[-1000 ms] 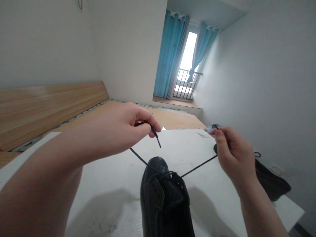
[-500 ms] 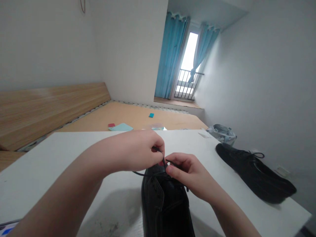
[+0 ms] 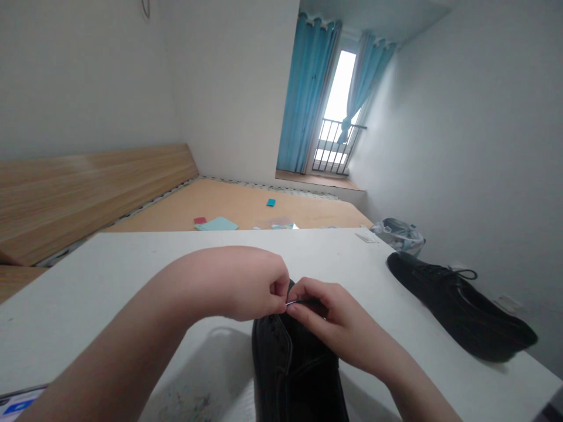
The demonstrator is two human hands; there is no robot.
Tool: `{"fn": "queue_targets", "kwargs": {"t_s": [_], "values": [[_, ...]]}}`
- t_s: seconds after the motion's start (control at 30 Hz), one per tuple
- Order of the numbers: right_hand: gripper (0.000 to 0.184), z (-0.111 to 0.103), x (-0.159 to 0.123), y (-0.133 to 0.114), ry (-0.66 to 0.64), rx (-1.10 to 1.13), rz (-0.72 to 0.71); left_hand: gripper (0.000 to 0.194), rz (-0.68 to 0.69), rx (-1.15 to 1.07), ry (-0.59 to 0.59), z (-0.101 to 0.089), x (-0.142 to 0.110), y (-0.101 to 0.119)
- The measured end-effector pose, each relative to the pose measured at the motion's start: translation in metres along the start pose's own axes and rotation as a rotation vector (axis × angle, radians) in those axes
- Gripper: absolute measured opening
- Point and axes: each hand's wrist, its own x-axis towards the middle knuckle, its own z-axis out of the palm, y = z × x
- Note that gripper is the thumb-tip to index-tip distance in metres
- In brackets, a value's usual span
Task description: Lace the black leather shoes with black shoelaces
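A black leather shoe (image 3: 294, 375) stands on the white table (image 3: 132, 275) right in front of me, its toe pointing away. My left hand (image 3: 248, 282) and my right hand (image 3: 328, 319) meet just above the shoe's front, fingertips touching. Both pinch the black shoelace (image 3: 295, 302), of which only a short thin piece shows between the fingers. The rest of the lace is hidden under my hands.
A second black shoe (image 3: 457, 308) lies on the table's right side near the edge. A phone screen (image 3: 17, 401) shows at the bottom left corner. Behind the table is a wooden bed platform (image 3: 246, 208) with small coloured items and a crumpled bag (image 3: 398, 233).
A second ago my hands were spread apart, pulling the two lace ends outward. They have come together over the shoe's front and now sit lower and closer, pinching the lace between them.
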Motion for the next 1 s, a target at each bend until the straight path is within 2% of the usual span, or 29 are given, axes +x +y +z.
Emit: {"fn": "queue_targets", "kwargs": {"t_s": [0.1,0.17,0.33,0.5,0.63,0.8,1.0], "values": [[0.017,-0.001,0.000,0.005,0.097,-0.041,0.072,0.019,-0.042,-0.017,-0.051,-0.001,0.003,0.000],[0.017,-0.002,-0.001,0.006,0.118,-0.040,0.101,0.019,-0.054,-0.020,-0.098,-0.001,0.004,0.002],[0.008,0.000,-0.009,0.002,-0.014,-0.086,0.097,0.023,-0.085,0.047,-0.143,0.004,0.011,0.006],[0.006,0.006,-0.011,-0.003,0.015,-0.177,0.059,0.019,-0.146,0.101,-0.124,0.007,0.018,0.004],[0.002,0.010,-0.011,-0.004,0.031,-0.189,0.098,0.011,-0.167,0.085,-0.167,0.007,0.020,0.003],[0.013,0.012,-0.010,-0.002,0.012,-0.169,0.136,0.010,-0.147,0.042,-0.226,0.010,0.022,0.005],[0.014,0.012,-0.010,-0.002,0.006,-0.170,0.120,0.014,-0.095,0.034,-0.195,0.014,0.026,0.006]]}}
